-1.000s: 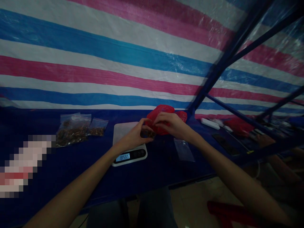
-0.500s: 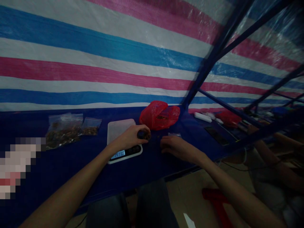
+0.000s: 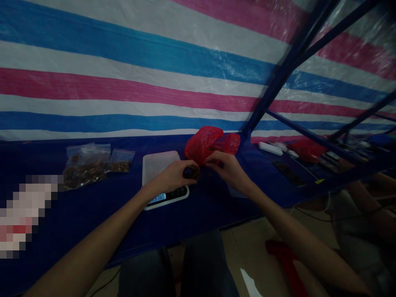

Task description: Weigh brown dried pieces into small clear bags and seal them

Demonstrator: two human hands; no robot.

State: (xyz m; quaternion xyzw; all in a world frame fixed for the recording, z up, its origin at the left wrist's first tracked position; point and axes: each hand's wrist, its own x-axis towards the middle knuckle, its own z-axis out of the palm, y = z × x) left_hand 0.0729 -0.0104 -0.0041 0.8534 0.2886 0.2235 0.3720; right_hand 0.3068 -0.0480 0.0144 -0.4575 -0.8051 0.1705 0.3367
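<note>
My left hand (image 3: 177, 176) is curled above the front right part of a white digital scale (image 3: 159, 161), around a small dark thing with brown at its edge (image 3: 195, 174); its kind is unclear. The scale's display (image 3: 157, 199) is lit. Just right of it, my right hand (image 3: 227, 165) has its fingers pinched together at the front of a red plastic bag (image 3: 202, 142). Whatever they pinch is hidden. Brown pieces (image 3: 213, 148) show in the bag's mouth. Below the right wrist lies a small clear bag (image 3: 236, 192).
Clear zip bags of brown pieces (image 3: 88, 169) and a smaller one (image 3: 120, 161) lie left of the scale. To the right are a phone (image 3: 287, 172), a white case (image 3: 270, 148), and another red bag (image 3: 306, 150). A blue metal post (image 3: 269, 99) rises behind; another person's arm (image 3: 359, 198) is at far right.
My right hand has moved up and left from beside the small clear bag to the red bag's front. My left hand stays over the scale, whose display reading has changed.
</note>
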